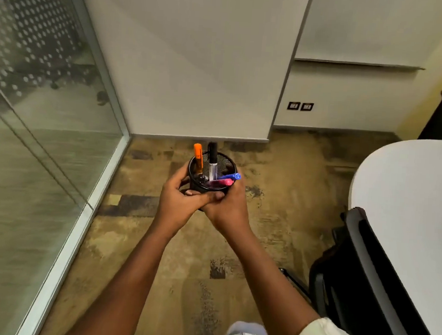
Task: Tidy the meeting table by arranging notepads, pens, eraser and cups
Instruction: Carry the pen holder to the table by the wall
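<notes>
Left hand [178, 199] and right hand [229, 207] cup pen holder [226, 163], fingers seemingly overlapping.

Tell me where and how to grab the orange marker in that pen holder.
Pinch the orange marker by its capped top, coming straight down from above. It stands nearly upright against the far left wall of the black mesh pen holder, and only that end clears the rim. The left hand and right hand both grip the holder, so one must let go.
</notes>
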Tool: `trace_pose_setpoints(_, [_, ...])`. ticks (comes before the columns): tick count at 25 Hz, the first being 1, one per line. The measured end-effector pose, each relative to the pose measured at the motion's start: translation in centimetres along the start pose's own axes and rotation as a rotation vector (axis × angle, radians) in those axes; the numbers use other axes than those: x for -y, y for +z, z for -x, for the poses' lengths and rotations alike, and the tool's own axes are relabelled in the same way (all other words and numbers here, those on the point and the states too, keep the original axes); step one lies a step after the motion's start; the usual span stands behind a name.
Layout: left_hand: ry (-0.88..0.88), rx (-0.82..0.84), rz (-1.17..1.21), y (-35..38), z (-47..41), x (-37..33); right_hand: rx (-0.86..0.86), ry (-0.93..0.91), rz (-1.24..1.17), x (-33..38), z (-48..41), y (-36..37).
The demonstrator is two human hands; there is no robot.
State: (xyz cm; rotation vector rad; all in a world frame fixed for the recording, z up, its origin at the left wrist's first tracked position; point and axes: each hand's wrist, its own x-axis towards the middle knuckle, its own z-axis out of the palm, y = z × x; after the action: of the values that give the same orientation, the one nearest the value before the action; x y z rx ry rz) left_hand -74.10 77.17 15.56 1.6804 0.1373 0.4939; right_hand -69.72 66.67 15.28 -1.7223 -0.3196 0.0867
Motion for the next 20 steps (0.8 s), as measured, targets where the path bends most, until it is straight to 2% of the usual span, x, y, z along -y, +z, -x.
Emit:
trace_pose_setpoints(2, [-0.017,0.061,0.045,0.9,-3.7,1.1,-0.084,0.007,0.022,-0.2,-3.1,-0.2])
trace_pose_setpoints(5, [-0.052,0.117,0.102,2.2,-8.2,2.4,-0.12,0.026,0.03,-1.5,-7.4,-0.6])
trace_pose_setpoints(9, [-0.043,0.14,0.094,5.8,-17.7,4.7,-0.119,0.045,0.032,-3.9,-17.8,-2.2])
trace_pose_setpoints(10, [-0.062,0.139,0.089,6.2,-18.0,4.9,-0.113,0.065,0.036,-4.1,-18.0,-2.4])
trace_pose_setpoints(14, [-0.077,0.126,0.102,11.6,-28.4,5.8,-0.187,0.071,0.028,-5.4,-28.6,-6.2])
trace_pose_setpoints(15, [-0.076,0.127,0.096,11.8,-28.9,5.7,-0.19,0.068,0.027,-5.2,-29.0,-6.5])
trace_pose_setpoints(20, [-0.085,0.228,0.145,18.4,-39.3,7.7,-0.233,0.074,-0.046,-7.2,-39.8,-11.1])
